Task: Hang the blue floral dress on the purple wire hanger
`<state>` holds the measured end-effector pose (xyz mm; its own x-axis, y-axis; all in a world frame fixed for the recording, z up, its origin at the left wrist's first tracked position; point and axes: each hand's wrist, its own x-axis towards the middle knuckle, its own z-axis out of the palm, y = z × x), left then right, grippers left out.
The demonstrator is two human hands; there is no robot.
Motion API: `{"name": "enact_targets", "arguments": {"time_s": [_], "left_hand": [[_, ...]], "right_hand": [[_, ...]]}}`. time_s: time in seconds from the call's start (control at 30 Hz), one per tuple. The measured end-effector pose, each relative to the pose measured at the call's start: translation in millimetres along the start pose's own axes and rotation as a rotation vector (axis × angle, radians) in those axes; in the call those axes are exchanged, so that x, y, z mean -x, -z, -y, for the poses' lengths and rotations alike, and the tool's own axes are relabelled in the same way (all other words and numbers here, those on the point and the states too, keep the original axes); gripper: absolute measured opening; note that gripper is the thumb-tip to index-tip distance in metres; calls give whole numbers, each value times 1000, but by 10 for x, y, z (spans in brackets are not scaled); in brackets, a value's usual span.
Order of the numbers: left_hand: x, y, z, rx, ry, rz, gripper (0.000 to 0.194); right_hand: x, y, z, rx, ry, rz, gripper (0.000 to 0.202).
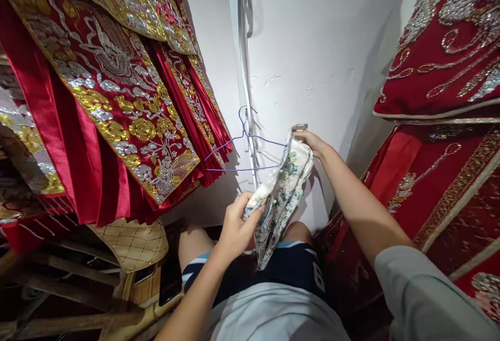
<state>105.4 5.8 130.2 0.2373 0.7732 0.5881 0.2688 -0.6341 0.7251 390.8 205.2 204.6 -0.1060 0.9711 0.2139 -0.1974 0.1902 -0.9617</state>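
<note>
A white garment with a green and blue floral print (292,187) hangs between my hands above my lap; its kind I cannot make out. My left hand (239,222) grips its lower left part, with the thumb on top. At the upper edge, the fingers of my right hand (310,142) are closed on the cloth, partly hidden by it. A purple wire hanger (234,169) hangs in front of the wall, just beyond the garment. The hanger's right end disappears behind or into the cloth; I cannot tell which.
Red garments with gold and silver embroidery (117,86) hang at the left. More beaded red garments (449,65) fill the right side. A narrow metal upright (242,44) runs along the white wall (320,28). Bamboo furniture (78,325) and a dark phone (170,285) are at lower left.
</note>
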Motion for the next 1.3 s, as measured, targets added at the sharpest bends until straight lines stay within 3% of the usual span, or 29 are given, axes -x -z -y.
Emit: {"name": "enact_targets", "arguments": {"time_s": [0.1,0.2,0.33,0.4,0.47,0.53,0.6,0.67,0.83,1.0,1.1,1.23,1.3], "left_hand": [[-25,238,49,91,20,-90,16],[-61,437,115,144,69,-160,20],[-76,649,208,152,123,-187,24],[-68,779,267,-54,58,-48,21],[-74,929,363,-361,-25,167,16],[-114,1078,515,-601,-19,350,14],[-200,1201,710,-683,73,453,16],[-326,1279,903,-669,150,461,17],[-682,1266,1155,-621,237,172,9],[-975,1113,1163,-514,145,-190,8],[-1185,1048,1143,-308,152,-310,14],[-1405,1066,1023,-279,221,-448,15],[-1441,1117,929,-386,270,-416,17]], "right_hand": [[-29,-236,-2,14,-116,214,22],[26,-442,-21,45,-132,396,34],[108,-589,-48,64,-74,405,46],[116,-584,-36,94,-63,370,42],[98,-530,15,177,-79,347,37],[61,-456,110,299,-110,322,33],[23,-394,234,422,-129,317,32],[-2,-367,361,512,-144,351,34],[15,-414,597,608,-234,378,39],[20,-452,681,640,-284,404,40],[-5,-420,606,610,-313,414,43],[2,-308,353,697,-242,174,46],[39,-251,214,743,-204,29,49]]}}
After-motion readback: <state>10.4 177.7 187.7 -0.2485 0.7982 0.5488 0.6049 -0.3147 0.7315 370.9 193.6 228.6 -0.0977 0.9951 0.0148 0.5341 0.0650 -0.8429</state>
